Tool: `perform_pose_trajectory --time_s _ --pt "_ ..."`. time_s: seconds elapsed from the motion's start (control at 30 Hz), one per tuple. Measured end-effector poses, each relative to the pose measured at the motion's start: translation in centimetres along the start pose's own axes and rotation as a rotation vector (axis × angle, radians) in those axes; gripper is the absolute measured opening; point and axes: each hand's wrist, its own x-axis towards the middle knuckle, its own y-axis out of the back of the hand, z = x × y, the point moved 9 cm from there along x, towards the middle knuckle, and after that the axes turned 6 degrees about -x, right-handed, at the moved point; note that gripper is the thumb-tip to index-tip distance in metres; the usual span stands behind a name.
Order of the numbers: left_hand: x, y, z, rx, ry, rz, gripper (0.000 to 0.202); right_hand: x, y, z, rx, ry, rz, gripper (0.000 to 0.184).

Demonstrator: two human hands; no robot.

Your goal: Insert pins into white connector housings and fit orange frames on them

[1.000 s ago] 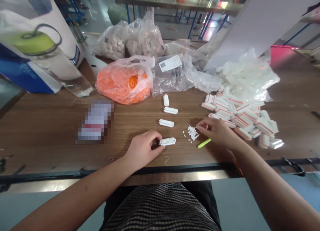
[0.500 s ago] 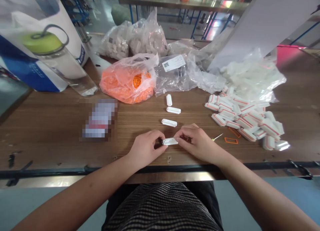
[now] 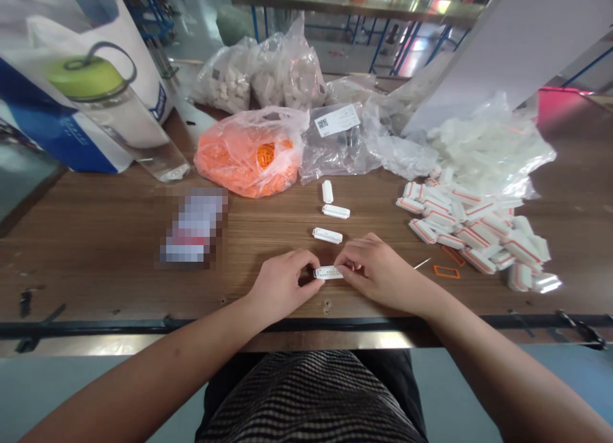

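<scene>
A small white plastic casing (image 3: 329, 272), oblong with rows of tiny marks or holes on top, lies between my hands near the table's front edge. My left hand (image 3: 286, 281) pinches its left end between thumb and fingers. On its right end my right hand (image 3: 368, 266) is closed, thumb and forefinger at the casing and the other fingers curled. Beyond the hands, three similar white pieces lie in a rough column: a near one (image 3: 327, 235), a middle one (image 3: 336, 211) and a far one (image 3: 327, 191).
To the right is a heap of white casings with orange stripes (image 3: 472, 229). Orange frames (image 3: 446, 272) and a thin pointed tool (image 3: 422, 263) lie before it. Behind stand a bag of orange parts (image 3: 246, 152), clear bags (image 3: 335, 146) and a bottle (image 3: 119, 117). A blurred-out object (image 3: 194, 226) lies left.
The whole view has shifted slightly, so everything sits a little further right. Both hands keep their hold on the white casing; the right hand covers a bit more of its right end.
</scene>
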Motion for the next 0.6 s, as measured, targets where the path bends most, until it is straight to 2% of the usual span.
perform_pose_trajectory --time_s 0.2,0.37,0.5,0.6 --pt "0.1 -0.1 0.0 0.016 0.023 -0.007 0.008 0.5 -0.2 -0.5 -0.061 0.011 -0.052 0.017" --pt "0.1 -0.1 0.1 0.016 0.017 -0.008 0.009 0.7 -0.3 -0.2 -0.057 -0.034 -0.062 0.018" --pt "0.0 0.0 0.0 0.003 0.019 0.003 0.009 0.1 1.0 1.2 0.091 -0.104 0.016 0.016" --pt "0.0 0.0 0.0 -0.009 0.013 0.003 0.008 -0.6 1.6 0.6 0.069 -0.018 0.113 0.017"
